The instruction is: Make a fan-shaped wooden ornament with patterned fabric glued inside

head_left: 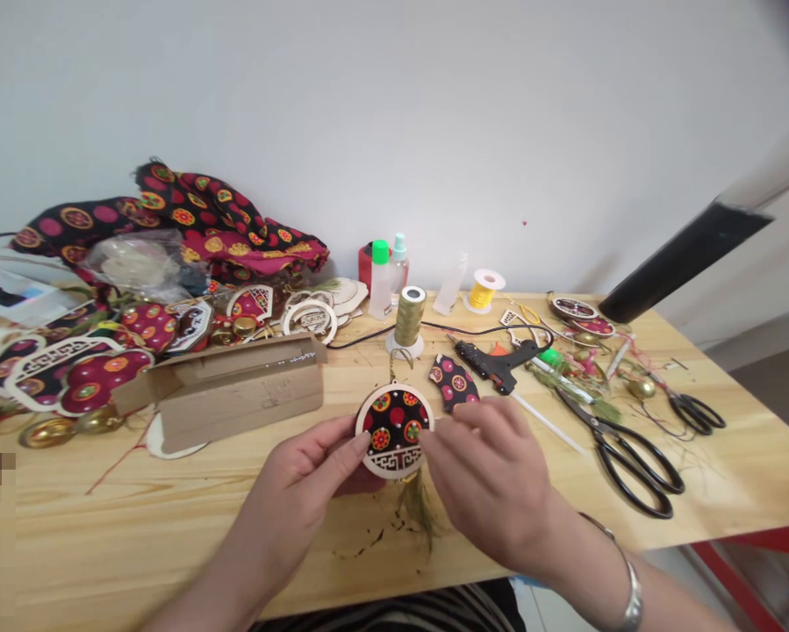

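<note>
Round pendant [398,421], held up over the near part of the counter [190,527], front face toward the camera, roughly upright. Pale wooden ring frame [362,423] around a dark fabric panel. Print is red and orange floral medallions with bits of green, plus plain red blobs. Small white beads dotted over the fabric. Bottom segment is cut-out wooden fretwork [398,462], angular meander pattern, dark red showing through the gaps. Twisted olive cord [393,372] sticks up from the top of the ring; green tassel [420,509] hangs below, partly hidden by the right hand.

Hands: left hand [305,470] clamped on the pendant's left edge, thumb on front, fingers behind. Right hand [492,474] curled, fingertips at the right rim; can't tell if it's pinching anything. Hands apart, pendant between them.

Nearby: olive thread spool [409,318] just behind the pendant, patterned fabric-covered piece [453,384] right of it, then black glue gun [496,364]. Cardboard box [242,386] to the left.
</note>
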### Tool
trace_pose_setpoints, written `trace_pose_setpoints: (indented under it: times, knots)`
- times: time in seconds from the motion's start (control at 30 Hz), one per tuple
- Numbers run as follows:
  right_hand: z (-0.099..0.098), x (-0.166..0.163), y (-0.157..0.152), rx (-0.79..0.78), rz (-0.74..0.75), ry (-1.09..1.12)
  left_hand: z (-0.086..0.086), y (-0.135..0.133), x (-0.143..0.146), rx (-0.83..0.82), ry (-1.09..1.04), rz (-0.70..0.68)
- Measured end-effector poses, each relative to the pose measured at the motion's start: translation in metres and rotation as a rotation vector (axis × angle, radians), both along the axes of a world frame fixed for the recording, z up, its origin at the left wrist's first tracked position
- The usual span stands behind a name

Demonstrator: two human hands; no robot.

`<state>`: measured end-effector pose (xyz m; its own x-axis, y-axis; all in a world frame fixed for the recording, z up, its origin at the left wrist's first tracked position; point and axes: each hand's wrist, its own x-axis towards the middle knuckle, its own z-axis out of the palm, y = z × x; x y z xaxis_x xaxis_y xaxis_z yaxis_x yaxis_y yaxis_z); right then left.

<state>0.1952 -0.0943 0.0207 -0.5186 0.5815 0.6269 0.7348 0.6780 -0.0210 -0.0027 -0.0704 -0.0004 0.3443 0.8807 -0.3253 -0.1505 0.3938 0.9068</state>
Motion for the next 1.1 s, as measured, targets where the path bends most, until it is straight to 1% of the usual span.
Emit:
trace_pose_setpoints:
  times: [0.03,0.07,0.1,0.13,0.17,0.2,0.23,0.27,0.3,0.37,0.43,0.47,0.53,0.57,0.6,0.63,0.73,0.83,0.9,0.97,1.03,1.1]
  knots:
    - [0.004,0.001,-0.002,-0.057,-0.037,0.166,-0.001,0.0,-0.001,-0.017,-0.019,0.009]
    - [0.008,0.002,-0.005,-0.142,-0.035,0.319,-0.001,0.001,-0.002,-0.033,-0.031,0.015]
    - [0.011,0.003,-0.008,-0.258,0.02,0.424,-0.001,0.001,-0.002,-0.046,-0.038,0.019]
    - [0.013,0.003,-0.011,-0.382,0.121,0.472,-0.001,0.001,-0.003,-0.056,-0.044,0.025]
    - [0.013,0.003,-0.014,-0.49,0.256,0.45,-0.001,0.002,-0.003,-0.066,-0.05,0.035]
    - [0.012,0.002,-0.017,-0.562,0.377,0.393,0.0,0.002,-0.003,-0.077,-0.054,0.051]
    - [0.009,0.002,-0.019,-0.597,0.461,0.326,0.0,0.003,-0.002,-0.084,-0.058,0.072]
    - [0.006,0.002,-0.02,-0.612,0.509,0.263,0.0,0.003,-0.002,-0.094,-0.061,0.093]
    - [0.003,0.002,-0.022,-0.624,0.513,0.227,-0.001,0.004,-0.001,-0.102,-0.067,0.11]
    - [-0.001,0.005,-0.024,-0.68,0.445,0.212,-0.001,0.004,-0.001,-0.108,-0.091,0.116]
    - [-0.003,0.008,-0.025,-0.783,0.277,0.278,-0.003,0.005,-0.001,-0.111,-0.119,0.103]
    - [-0.004,0.009,-0.024,-0.828,0.16,0.34,-0.003,0.004,-0.001,-0.11,-0.13,0.096]
    - [-0.008,0.01,-0.02,-0.864,-0.051,0.514,-0.004,0.004,-0.002,-0.099,-0.147,0.086]
    - [-0.011,0.009,-0.016,-0.876,-0.121,0.615,-0.004,0.003,-0.001,-0.09,-0.154,0.078]
    - [-0.015,0.007,-0.011,-0.89,-0.154,0.727,-0.004,0.002,-0.001,-0.08,-0.159,0.065]
    - [-0.019,0.005,-0.006,-0.93,-0.154,0.843,-0.004,0.002,0.0,-0.07,-0.164,0.047]
    - [-0.027,-0.001,0.007,-1.086,-0.08,1.164,-0.003,0.0,0.002,-0.049,-0.164,-0.006]
    - [-0.028,-0.005,0.013,-1.139,-0.072,1.314,-0.002,-0.002,0.001,-0.035,-0.175,-0.024]
    - [-0.028,-0.007,0.012,-1.12,-0.085,1.332,-0.002,-0.002,-0.001,-0.015,-0.192,-0.009]
    - [-0.027,-0.007,0.009,-1.072,-0.088,1.289,-0.002,0.0,-0.003,0.022,-0.157,0.054]
    - [-0.026,-0.008,0.006,-0.987,-0.111,1.185,-0.002,0.003,-0.004,0.071,-0.033,0.142]
    - [-0.024,-0.008,0.004,-0.892,-0.154,1.062,-0.002,0.006,-0.004,0.124,0.111,0.194]
